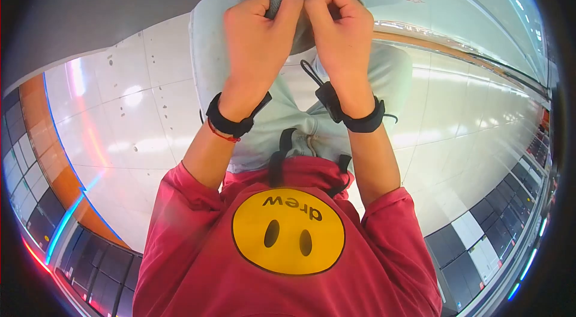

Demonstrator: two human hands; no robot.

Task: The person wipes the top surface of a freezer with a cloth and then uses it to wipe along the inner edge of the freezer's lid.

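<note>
1. Red shirt (288, 293), nearest us, smiley print; soft, well apart from the fingers.
2. Pale panel (432, 20), red lettering, just past the hands; probably limits our forward reach.
3. Light trousers (211, 38): knees beside both forearms, crowding sideways room.
4. Grey cloth (276, 2), bunched between our hands near the panel. Looks light, soft, floppy, not fragile; little slip expected. Best held by both ends of the gathered top edge; lower part partly hidden.
5. Left hand (255, 38), right hand (343, 29): both grasping cloth edge, fingers curled, thumbs pinching, close together.
6. Black wrist straps (367, 124); loose cable loop (308, 71) by right wrist might snag.
</note>
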